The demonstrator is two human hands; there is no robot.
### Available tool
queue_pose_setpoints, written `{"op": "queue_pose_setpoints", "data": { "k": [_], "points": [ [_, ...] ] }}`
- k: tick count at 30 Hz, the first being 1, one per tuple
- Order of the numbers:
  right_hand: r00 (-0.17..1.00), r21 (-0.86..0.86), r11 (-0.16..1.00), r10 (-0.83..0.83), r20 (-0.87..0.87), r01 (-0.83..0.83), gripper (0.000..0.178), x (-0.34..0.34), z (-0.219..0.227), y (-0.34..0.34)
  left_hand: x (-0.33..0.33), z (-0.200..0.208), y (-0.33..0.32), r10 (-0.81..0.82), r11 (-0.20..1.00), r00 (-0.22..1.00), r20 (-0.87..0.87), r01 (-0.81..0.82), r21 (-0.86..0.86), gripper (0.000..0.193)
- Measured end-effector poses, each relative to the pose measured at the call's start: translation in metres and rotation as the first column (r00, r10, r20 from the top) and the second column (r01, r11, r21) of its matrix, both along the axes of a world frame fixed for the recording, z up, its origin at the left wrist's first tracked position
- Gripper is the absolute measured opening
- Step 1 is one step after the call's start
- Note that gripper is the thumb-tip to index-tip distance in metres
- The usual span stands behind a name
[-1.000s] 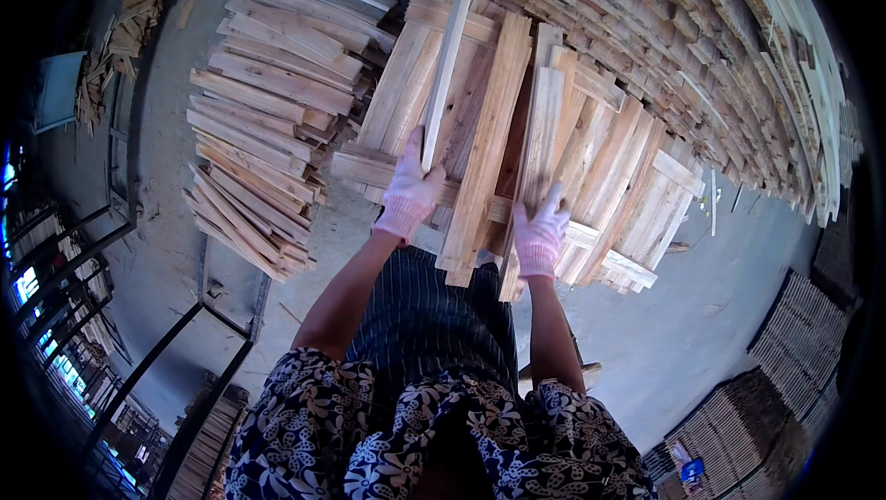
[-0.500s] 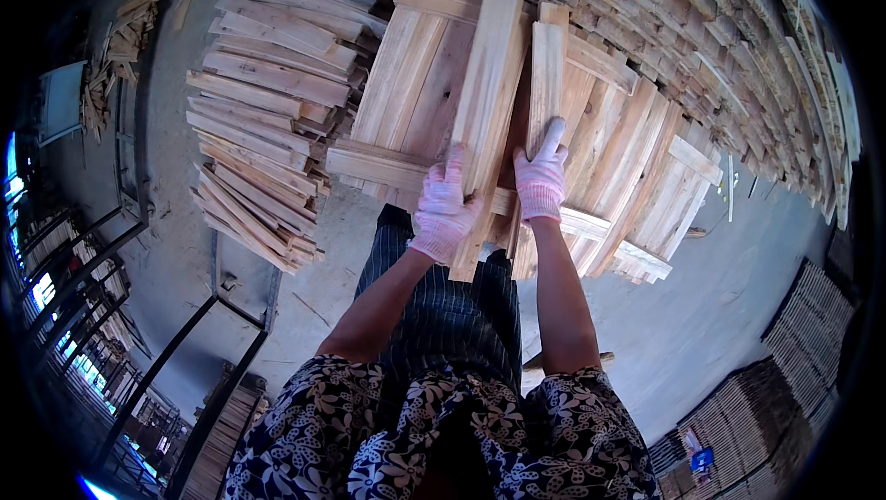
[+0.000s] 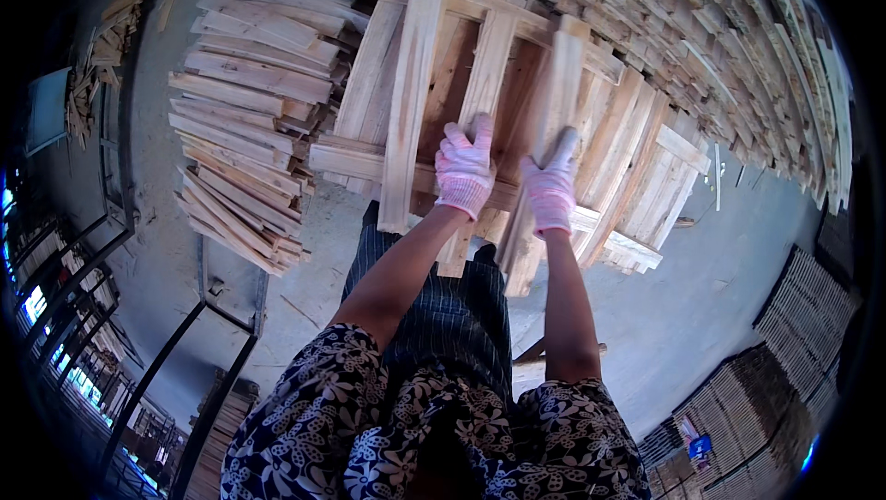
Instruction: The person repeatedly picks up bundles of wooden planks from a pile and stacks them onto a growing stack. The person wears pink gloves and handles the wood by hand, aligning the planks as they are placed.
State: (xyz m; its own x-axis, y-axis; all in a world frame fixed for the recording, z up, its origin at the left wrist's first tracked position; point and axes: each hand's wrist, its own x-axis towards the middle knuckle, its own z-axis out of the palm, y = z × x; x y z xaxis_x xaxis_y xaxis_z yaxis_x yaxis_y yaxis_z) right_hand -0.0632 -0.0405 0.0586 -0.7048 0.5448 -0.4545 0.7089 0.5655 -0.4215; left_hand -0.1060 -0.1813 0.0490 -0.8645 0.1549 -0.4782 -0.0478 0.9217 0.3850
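Note:
Three loose wooden planks lie apart across a row of boards with crosswise battens. My left hand (image 3: 464,172), in a pale pink-white knitted glove, is closed over the middle plank (image 3: 491,52), its forefinger lying along the wood. In a matching glove, my right hand (image 3: 550,188) grips the right plank (image 3: 561,84), thumb on one side and fingers on the other; that plank is tilted and slightly blurred. Nothing touches the left plank (image 3: 415,84) from above. Beneath them, a batten (image 3: 346,158) crosses the near side of the boards, and dark gaps show between the planks.
A stack of short boards (image 3: 258,84) stands to the left. Long rough timber (image 3: 701,29) is piled along the far right. Black metal frames (image 3: 175,352) stand at the lower left, and slatted stacks (image 3: 738,408) at the lower right, with a blue object (image 3: 700,446) on one.
The planks that were bunched together are now spread apart. One lies released at the left, my left hand has shifted onto the middle plank, and the right plank has swung rightward.

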Motion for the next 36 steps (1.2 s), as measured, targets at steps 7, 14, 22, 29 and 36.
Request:
{"op": "queue_pose_setpoints", "data": {
  "k": [7, 14, 22, 29, 36],
  "points": [
    [0.991, 0.033, 0.998, -0.057, 0.118, 0.054, 0.097, -0.002, -0.02, -0.004, -0.011, 0.025, -0.002, 0.09, 0.995, 0.995, -0.049, -0.087, 0.051, 0.085],
    [0.998, -0.106, 0.993, -0.057, 0.003, 0.058, 0.095, 0.002, -0.019, -0.004, -0.044, 0.009, -0.015, 0.02, 0.985, 0.95, -0.311, 0.035, 0.17, 0.069],
    [0.984, -0.255, 0.95, -0.17, 0.054, 0.178, 0.102, -0.049, -0.001, -0.086, -0.114, -0.06, -0.139, 0.298, 0.808, 0.934, 0.196, -0.356, 0.47, 0.085],
    [0.867, -0.776, 0.573, -0.493, -0.071, 0.262, 0.109, -0.037, -0.04, -0.057, -0.095, -0.095, -0.104, 0.082, 0.81, 0.938, 0.337, -0.26, 0.525, 0.077],
    [0.807, -0.71, 0.594, -0.587, -0.06, 0.379, 0.105, 0.087, 0.004, 0.07, 0.029, -0.033, 0.059, 0.233, 0.786, 0.893, 0.384, -0.405, 0.466, 0.086]
  ]
}}
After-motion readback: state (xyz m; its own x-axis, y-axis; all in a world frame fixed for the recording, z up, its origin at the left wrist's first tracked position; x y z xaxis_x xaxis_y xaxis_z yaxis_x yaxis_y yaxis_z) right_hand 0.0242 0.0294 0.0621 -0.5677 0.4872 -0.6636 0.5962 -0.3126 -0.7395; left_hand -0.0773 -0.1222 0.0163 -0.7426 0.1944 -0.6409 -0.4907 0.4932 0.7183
